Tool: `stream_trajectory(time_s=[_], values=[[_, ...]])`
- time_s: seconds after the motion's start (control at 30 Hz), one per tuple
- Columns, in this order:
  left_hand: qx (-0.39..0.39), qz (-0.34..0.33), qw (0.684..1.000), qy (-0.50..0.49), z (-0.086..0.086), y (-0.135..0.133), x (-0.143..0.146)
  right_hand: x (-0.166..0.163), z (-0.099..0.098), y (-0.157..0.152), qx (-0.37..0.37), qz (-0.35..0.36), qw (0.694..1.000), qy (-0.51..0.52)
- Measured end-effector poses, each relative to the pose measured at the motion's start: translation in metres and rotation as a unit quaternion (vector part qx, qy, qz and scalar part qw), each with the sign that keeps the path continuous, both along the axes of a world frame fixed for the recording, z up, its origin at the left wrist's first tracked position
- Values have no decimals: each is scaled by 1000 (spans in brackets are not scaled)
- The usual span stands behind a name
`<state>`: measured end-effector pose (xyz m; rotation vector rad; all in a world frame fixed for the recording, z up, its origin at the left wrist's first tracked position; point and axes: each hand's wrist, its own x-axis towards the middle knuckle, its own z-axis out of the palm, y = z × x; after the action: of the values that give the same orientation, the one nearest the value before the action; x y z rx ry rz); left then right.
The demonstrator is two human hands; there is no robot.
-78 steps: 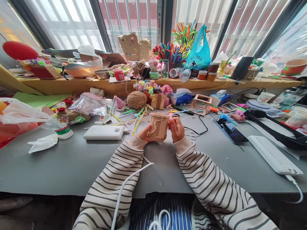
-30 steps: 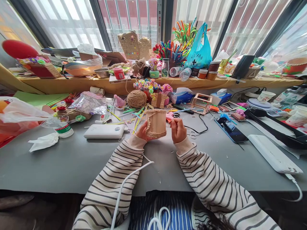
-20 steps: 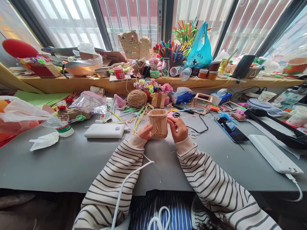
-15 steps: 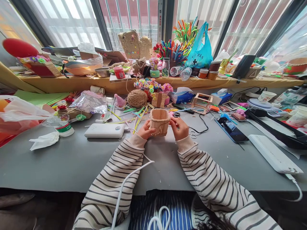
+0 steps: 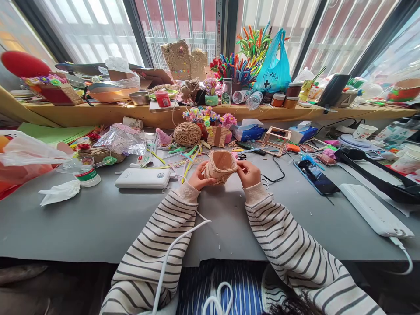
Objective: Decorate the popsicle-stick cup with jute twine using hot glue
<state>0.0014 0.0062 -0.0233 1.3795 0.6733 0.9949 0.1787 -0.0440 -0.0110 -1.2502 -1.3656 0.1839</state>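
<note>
A small wooden basket (image 5: 220,166) with a twine-trimmed rim is held up over the grey table, its opening tilted toward me. My left hand (image 5: 201,176) is closed around its left side, thumb across the front. At the right edge of the rim, my right hand (image 5: 248,173) pinches with thumb and index finger; whether a loose end of twine is between them is too small to tell. Behind the basket lie a ball of twine (image 5: 187,134) and a flower-filled wooden box (image 5: 218,136). A pair of scissors (image 5: 264,184) lies just beyond my right hand.
A white power bank (image 5: 143,178) lies left of my hands, with a white cable (image 5: 177,238) running over my left sleeve. To the right are a phone (image 5: 316,177) and another white power bank (image 5: 376,211). Craft supplies crowd the windowsill (image 5: 111,113).
The basket has tilted, its opening turning more toward me and the right. My right hand has shifted slightly right, still at the rim; my left hand keeps its hold.
</note>
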Motion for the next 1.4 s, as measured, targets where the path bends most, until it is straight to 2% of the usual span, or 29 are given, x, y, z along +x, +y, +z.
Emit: stream_trajectory(time_s=[0.33, 0.47, 0.6, 0.77, 0.97, 1.2, 1.4], values=[[17, 34, 999, 28, 2, -4, 0, -2, -8, 5, -11, -25, 1000, -8], [36, 125, 990, 63, 1, -4, -1, 1, -12, 8, -25, -25, 999, -20], [59, 240, 960, 135, 1, -7, 1, 1, -14, 9, -36, -9, 999, -37], [73, 309, 926, 205, -1, -12, 4, -1, -15, 9, -43, -3, 998, -41], [93, 307, 925, 202, -3, -16, 4, 2, -17, 10, -59, -21, 997, -40], [117, 268, 949, 117, -5, -26, -1, 18, -14, 8, -90, -46, 994, -44], [107, 318, 937, 96, -7, -36, -14, 23, -9, 2, -123, -46, 989, -64]])
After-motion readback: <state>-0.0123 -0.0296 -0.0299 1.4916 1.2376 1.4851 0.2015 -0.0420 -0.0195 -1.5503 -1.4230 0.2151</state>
